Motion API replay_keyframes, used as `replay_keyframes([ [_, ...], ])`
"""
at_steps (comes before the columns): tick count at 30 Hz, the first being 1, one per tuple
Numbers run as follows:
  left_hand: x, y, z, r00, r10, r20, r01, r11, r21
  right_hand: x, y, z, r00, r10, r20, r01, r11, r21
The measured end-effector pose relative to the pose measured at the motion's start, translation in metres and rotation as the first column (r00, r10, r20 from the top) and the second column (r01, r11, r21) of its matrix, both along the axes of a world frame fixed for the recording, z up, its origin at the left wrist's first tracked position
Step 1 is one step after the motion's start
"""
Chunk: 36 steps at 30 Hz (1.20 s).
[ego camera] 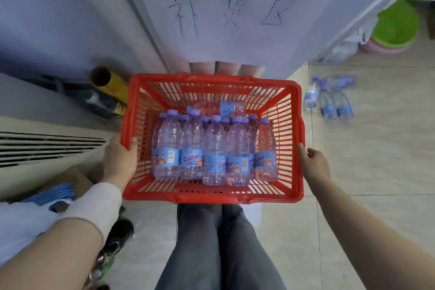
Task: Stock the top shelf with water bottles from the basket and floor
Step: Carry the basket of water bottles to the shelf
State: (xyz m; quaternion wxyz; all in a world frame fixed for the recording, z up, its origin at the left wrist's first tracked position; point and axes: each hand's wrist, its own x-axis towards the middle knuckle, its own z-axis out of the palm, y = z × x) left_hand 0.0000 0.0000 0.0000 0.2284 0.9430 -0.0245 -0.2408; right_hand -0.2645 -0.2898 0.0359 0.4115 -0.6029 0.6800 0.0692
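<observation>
Basket: red plastic basket [211,198] at centre frame; rounded rectangular rim, walls of vertical slats with pale floor showing through the gaps; its near rim overlaps the trousers [211,242] at lower centre.
Water bottles: a packed group of small clear water bottles [214,146] standing upright in the basket, crowded toward its near and middle part; lilac screw caps, ribbed shoulders, blue wrap labels with pink "Cunbs" lettering, small orange figures and a barcode.
Lying bottle: one lying bottle [219,106] of the same kind on its side against the far wall of the basket, behind the upright group.
Floor bottles: a loose cluster of floor bottles [329,99] at right of frame, on beige floor tiles [376,148], well apart from the basket; some upright, some tipped over.
Left hand: left hand [120,160] grasping the basket's left wall; thumb hooked over the rim, palm and fingers outside; white sleeve at the wrist.
Right hand: right hand [314,163] released, fingers extended beside the basket's right wall; one fingertip at the rim's edge, nothing clasped.
Backdrop: paper sign [230,12] with handwritten characters at upper centre; green basin [397,23] at upper right; gold roll [110,85] left of the basket; slatted vent panel [47,143] at left edge.
</observation>
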Motion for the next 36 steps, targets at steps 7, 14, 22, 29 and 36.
replay_keyframes([
  [7,0.029,-0.019,-0.021,0.991,0.132,-0.027,-0.129,0.988,0.082,0.01,-0.018,-0.05,0.989,-0.146,-0.005,0.146,0.989,0.005],
  [14,0.039,-0.019,-0.023,0.997,-0.048,-0.059,0.053,0.994,0.091,0.011,-0.027,-0.056,0.999,-0.015,-0.041,0.017,0.999,0.051],
  [22,0.034,-0.026,-0.004,0.988,-0.007,-0.152,0.021,0.996,0.091,0.012,-0.031,-0.042,0.994,0.054,-0.096,-0.049,0.998,0.05],
  [29,0.03,-0.033,0.015,0.984,-0.103,-0.143,0.116,0.989,0.089,-0.01,-0.025,-0.031,0.993,0.037,-0.114,-0.027,0.996,0.084],
  [36,0.012,-0.067,0.042,0.948,-0.294,-0.127,0.305,0.949,0.08,-0.073,-0.016,-0.015,0.987,-0.134,-0.093,0.141,0.987,0.079],
])
